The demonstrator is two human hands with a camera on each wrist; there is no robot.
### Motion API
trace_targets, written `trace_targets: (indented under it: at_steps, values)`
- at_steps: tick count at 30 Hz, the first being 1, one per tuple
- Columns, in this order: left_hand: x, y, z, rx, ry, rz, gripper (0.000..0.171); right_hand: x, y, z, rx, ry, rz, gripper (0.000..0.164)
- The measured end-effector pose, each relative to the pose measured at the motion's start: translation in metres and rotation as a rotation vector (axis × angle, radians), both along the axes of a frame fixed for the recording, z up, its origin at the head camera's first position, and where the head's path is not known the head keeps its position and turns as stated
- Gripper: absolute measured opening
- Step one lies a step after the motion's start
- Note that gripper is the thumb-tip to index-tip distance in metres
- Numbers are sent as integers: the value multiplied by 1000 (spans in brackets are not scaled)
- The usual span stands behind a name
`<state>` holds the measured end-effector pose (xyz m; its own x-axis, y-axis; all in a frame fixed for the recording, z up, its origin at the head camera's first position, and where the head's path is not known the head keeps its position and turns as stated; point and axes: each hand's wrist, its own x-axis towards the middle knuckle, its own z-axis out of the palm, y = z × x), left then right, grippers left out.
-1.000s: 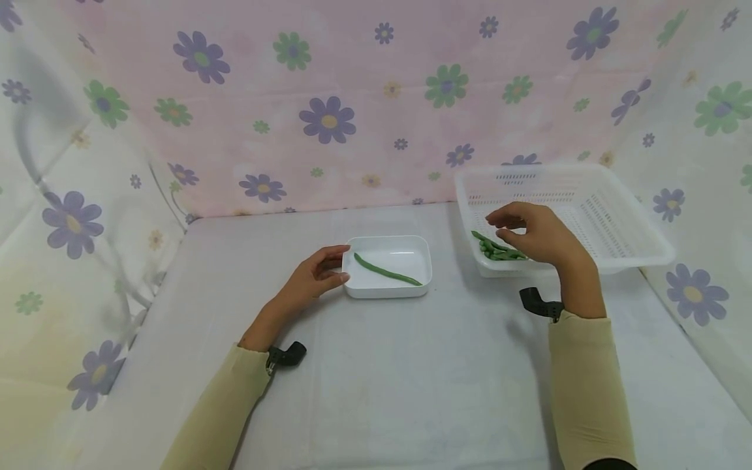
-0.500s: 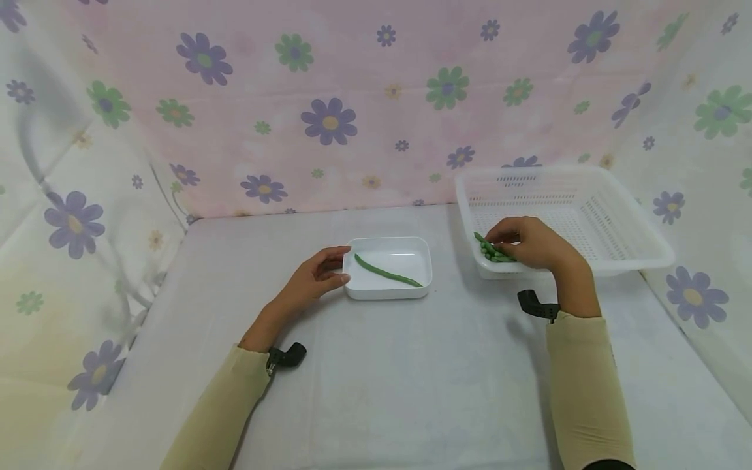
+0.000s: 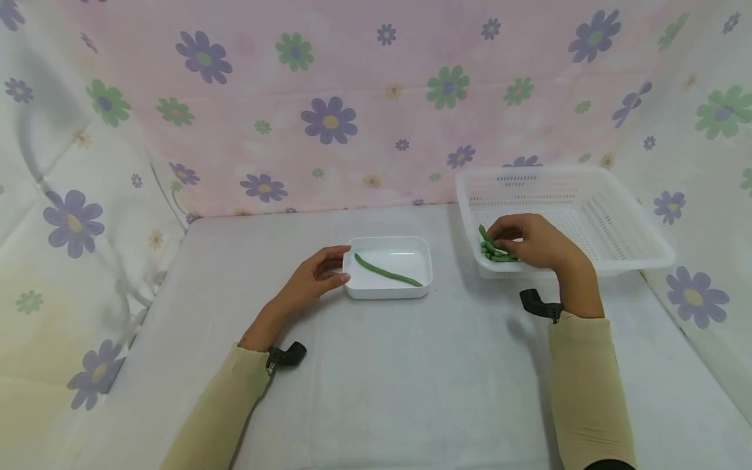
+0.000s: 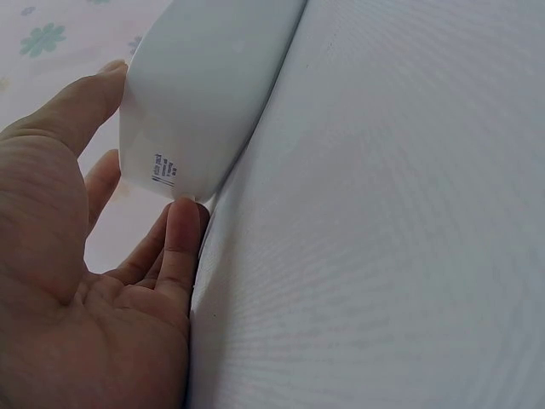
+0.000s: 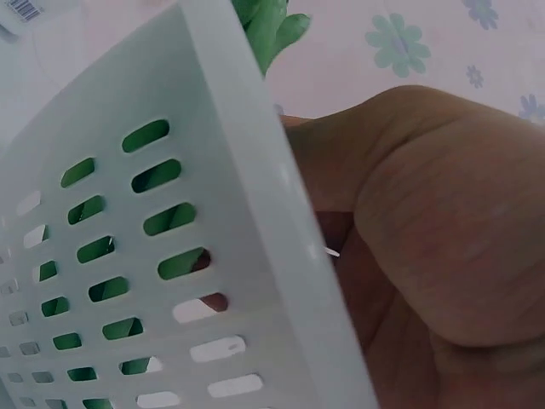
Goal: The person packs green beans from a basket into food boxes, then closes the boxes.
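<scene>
My left hand [image 3: 310, 275] holds the left end of a small white rectangular dish [image 3: 388, 293], thumb near its front corner and fingers toward the back one. A single long green bean [image 3: 384, 271] lies slantwise in the dish. Over at the right, my right hand [image 3: 537, 241] reaches into a white plastic basket [image 3: 637, 228] and pinches a green bean [image 3: 483, 232], whose end tilts up past the fingertips. Several more green beans [image 3: 499, 257] lie below in the basket's front left corner. In the right wrist view the basket wall [image 5: 247, 196] hides the fingertips.
A white cloth [image 3: 411, 378] covers the table under both containers. Behind it hangs a pink flowered curtain [image 3: 364, 65], with pale flowered curtains at either side. The basket has slotted walls and stands at the back right.
My right hand has lowered onto the beans in the basket and taken hold of one, whose end has swung upward. The left hand and the dish stay in place.
</scene>
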<state>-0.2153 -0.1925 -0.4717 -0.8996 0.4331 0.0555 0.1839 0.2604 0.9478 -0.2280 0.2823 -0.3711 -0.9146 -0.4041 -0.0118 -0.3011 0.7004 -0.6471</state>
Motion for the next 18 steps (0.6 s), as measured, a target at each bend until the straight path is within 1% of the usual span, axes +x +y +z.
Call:
trace_targets:
  at_steps: [9,15,18]
  values:
    - [0,-1,-1,3,-11,-8,62,2,-5,4,-33,76,-1,15]
    - [-1,-2,-2,6,-2,-12,62,3,-10,7,-92,158,0,16]
    - [-2,-2,-3,11,4,-15,62,2,-14,7,-110,203,-15,15]
